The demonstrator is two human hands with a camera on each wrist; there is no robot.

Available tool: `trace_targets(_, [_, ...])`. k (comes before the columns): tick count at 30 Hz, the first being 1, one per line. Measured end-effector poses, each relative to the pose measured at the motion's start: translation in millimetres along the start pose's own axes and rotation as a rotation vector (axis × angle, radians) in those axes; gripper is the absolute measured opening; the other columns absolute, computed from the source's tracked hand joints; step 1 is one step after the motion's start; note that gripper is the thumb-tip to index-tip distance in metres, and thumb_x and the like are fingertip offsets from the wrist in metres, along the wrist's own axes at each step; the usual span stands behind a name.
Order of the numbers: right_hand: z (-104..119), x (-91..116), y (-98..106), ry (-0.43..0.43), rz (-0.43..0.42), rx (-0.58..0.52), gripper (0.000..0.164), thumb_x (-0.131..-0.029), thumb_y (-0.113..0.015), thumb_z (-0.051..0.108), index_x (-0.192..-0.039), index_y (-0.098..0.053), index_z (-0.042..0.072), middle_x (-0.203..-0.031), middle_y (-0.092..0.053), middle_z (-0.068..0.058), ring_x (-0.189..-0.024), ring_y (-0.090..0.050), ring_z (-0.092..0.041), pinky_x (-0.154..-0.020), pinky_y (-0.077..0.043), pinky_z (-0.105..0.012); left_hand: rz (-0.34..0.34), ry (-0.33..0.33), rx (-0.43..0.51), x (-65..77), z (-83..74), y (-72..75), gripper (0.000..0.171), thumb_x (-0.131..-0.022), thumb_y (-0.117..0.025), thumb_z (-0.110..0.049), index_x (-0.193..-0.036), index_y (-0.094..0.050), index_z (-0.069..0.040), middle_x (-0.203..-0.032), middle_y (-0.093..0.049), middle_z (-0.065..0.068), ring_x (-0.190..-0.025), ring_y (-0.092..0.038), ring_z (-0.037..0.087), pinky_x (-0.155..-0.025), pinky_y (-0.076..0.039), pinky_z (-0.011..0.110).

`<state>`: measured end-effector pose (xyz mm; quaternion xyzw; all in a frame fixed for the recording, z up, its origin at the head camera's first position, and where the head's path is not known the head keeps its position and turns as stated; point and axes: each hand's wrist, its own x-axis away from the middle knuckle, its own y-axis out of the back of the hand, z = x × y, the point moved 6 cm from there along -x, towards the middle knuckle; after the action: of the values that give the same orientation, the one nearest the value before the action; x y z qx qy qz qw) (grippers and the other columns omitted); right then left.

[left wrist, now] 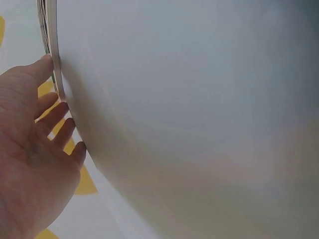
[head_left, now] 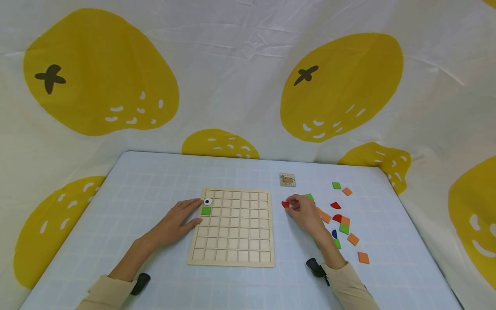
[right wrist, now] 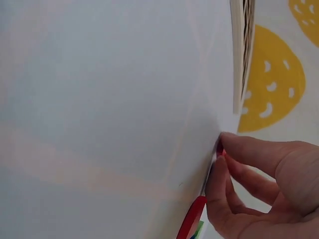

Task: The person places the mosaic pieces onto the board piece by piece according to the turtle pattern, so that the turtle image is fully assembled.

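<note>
A pale wooden grid board [head_left: 234,265] lies flat on the table. In its upper left cells are a white round piece with a black centre [head_left: 207,201] and a green square [head_left: 206,211]. My left hand [head_left: 174,221] rests at the board's left edge, fingers extended; the left wrist view shows thumb and fingertips along that edge. To the right of the board, my right hand [head_left: 307,214] pinches a red quarter-round piece [head_left: 285,204] between thumb and finger, low over the table. In the right wrist view, the fingers mostly hide this red piece [right wrist: 220,148].
Beyond the right hand lie scattered flat pieces: several orange squares [head_left: 363,258], green squares [head_left: 336,185], red curved pieces [head_left: 335,205] and a blue one [head_left: 334,234]. A small picture card [head_left: 287,180] lies behind the board's right corner. A patterned curtain [head_left: 232,86] hangs behind the table.
</note>
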<state>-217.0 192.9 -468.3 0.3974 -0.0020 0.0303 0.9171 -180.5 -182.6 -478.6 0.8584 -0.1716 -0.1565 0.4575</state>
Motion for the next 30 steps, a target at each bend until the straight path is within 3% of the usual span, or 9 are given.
trace_targets(18, [5.8, -3.0, -4.7, 0.028, 0.008, -0.04, 0.018, -0.089, -0.078, 0.0, -0.104, -0.07, 0.003, -0.097, -0.067, -0.009, -0.088, -0.064, -0.024, -0.084, -0.059, -0.038, 0.003, 0.013, -0.009, 0.9, 0.7, -1.1, 0.061, -0.103, -0.066, -0.027, -0.155, -0.044, -0.004, -0.155, -0.046, 0.018, -0.143, -0.04, 0.04, -0.114, -0.036, 0.061])
trace_targets(30, [31.1, -13.1, -6.1, 0.102, 0.037, -0.084, 0.012, -0.092, -0.077, 0.003, -0.102, -0.071, 0.004, -0.098, -0.07, -0.008, -0.09, -0.069, -0.024, -0.085, -0.06, -0.039, 0.012, 0.026, -0.005, 1.5, -0.6, -0.6, 0.06, -0.103, -0.065, -0.026, -0.156, -0.043, -0.006, -0.156, -0.045, 0.017, -0.144, -0.04, 0.039, -0.114, -0.036, 0.06])
